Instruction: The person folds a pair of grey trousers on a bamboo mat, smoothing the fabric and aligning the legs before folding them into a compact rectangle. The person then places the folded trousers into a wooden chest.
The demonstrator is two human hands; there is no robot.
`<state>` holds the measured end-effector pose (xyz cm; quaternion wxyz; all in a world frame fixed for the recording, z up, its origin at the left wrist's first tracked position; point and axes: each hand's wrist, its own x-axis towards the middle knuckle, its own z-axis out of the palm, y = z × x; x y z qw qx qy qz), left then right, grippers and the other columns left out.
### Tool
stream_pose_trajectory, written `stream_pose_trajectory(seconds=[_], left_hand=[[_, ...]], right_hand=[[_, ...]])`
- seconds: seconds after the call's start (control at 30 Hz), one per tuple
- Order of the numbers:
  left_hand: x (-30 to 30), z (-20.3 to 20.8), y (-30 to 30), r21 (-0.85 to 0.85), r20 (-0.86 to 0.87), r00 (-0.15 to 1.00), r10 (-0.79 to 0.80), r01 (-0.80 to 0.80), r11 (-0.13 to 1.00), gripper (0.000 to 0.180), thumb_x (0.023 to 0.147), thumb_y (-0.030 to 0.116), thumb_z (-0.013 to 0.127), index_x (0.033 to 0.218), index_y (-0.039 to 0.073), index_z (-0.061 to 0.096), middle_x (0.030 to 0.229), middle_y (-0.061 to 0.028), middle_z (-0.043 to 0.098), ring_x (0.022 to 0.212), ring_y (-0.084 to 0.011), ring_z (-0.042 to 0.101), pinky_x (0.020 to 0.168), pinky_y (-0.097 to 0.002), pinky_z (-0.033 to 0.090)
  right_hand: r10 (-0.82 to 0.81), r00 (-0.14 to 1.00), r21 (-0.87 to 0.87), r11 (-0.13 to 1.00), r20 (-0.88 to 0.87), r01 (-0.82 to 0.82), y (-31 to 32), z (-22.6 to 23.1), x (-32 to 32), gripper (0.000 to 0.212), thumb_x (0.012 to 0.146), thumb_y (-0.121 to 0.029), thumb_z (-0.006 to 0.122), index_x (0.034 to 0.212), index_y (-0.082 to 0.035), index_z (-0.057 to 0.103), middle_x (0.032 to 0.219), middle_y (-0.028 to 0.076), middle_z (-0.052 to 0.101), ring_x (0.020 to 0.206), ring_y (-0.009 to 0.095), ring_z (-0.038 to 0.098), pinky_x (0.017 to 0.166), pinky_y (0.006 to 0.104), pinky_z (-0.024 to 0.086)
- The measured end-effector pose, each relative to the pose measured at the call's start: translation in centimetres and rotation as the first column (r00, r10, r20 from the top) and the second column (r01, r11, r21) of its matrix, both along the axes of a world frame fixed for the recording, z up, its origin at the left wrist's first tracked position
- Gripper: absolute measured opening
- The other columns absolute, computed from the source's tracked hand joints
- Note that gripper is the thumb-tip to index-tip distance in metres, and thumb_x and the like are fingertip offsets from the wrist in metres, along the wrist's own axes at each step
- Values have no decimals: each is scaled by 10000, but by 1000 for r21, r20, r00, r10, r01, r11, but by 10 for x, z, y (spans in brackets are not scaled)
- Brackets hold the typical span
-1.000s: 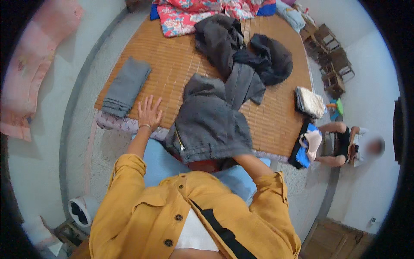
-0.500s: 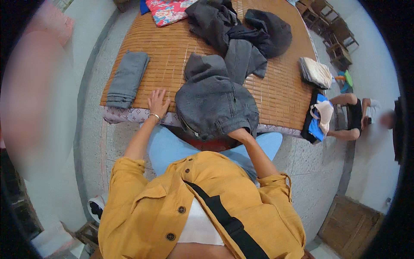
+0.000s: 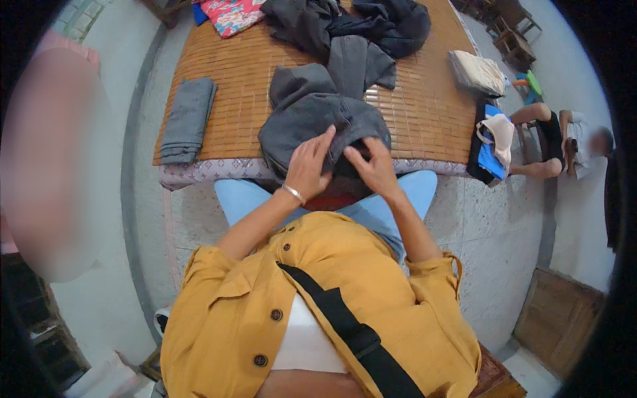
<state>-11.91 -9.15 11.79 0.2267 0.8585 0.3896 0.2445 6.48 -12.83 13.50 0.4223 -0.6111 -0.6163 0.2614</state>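
Observation:
A pair of dark grey jeans [image 3: 302, 113] lies crumpled at the near edge of the bed, its waist end towards me and its legs running away. My left hand [image 3: 309, 163] rests on the jeans near the waist, fingers stretched out and thumb apart. At the right side of the waist opening, my right hand [image 3: 375, 167] has its fingers bent over the fabric, with the thumb towards the left hand. The fabric under both hands is partly hidden.
A folded grey garment [image 3: 188, 119] lies on the bamboo mat [image 3: 242, 73] at left. Further back are dark clothes [image 3: 385, 30] and a red floral cloth [image 3: 232, 14]. Folded light cloth [image 3: 479, 71] and a pink bra [image 3: 499, 136] lie at right. Beyond, a person [image 3: 549, 142] sits.
My left hand has left the mat and moved right onto the jeans. My right hand has come out from inside the waist opening onto its edge. The view has shifted slightly.

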Motion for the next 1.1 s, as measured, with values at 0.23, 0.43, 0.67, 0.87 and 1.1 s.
stream_pose_trajectory(seconds=[0.23,0.43,0.67,0.87,1.1], left_hand=[[-20,24,63,-227,395,869,300,-224,948,316,708,10,542,998,86,646,864,-182,644,813,-256,631,737,-300,470],[-42,47,79,-336,564,782,265,-76,939,339,724,-56,511,1017,57,640,882,-68,657,802,-124,598,738,-225,452],[-39,51,84,-424,384,901,203,-23,905,397,724,-38,478,1092,52,595,944,-24,603,842,-99,539,768,-216,421],[-41,48,78,-299,153,987,55,-7,954,293,707,-25,489,966,45,605,867,-63,623,849,-152,579,756,-258,444],[-96,-3,81,-227,297,923,244,-180,957,207,707,-9,496,890,20,588,816,-106,618,788,-218,589,730,-294,450]], right_hand=[[-41,826,92,996,562,-13,-1,-24,37,460,667,-330,717,1001,-61,554,994,141,555,924,341,515,751,413,416],[16,873,-17,1000,488,-9,-23,-88,11,759,602,-494,726,1099,18,470,1050,249,521,983,409,488,836,440,400],[65,942,38,996,329,-82,33,-75,9,478,744,-241,672,1120,-9,490,1086,219,540,995,372,522,844,398,413],[217,972,-175,964,92,-199,54,-42,4,172,784,-157,600,910,-40,596,844,175,619,776,345,586,702,386,451],[94,905,193,963,415,-188,7,-11,-1,377,660,-167,722,1000,-87,579,987,122,577,850,301,556,709,375,441]])
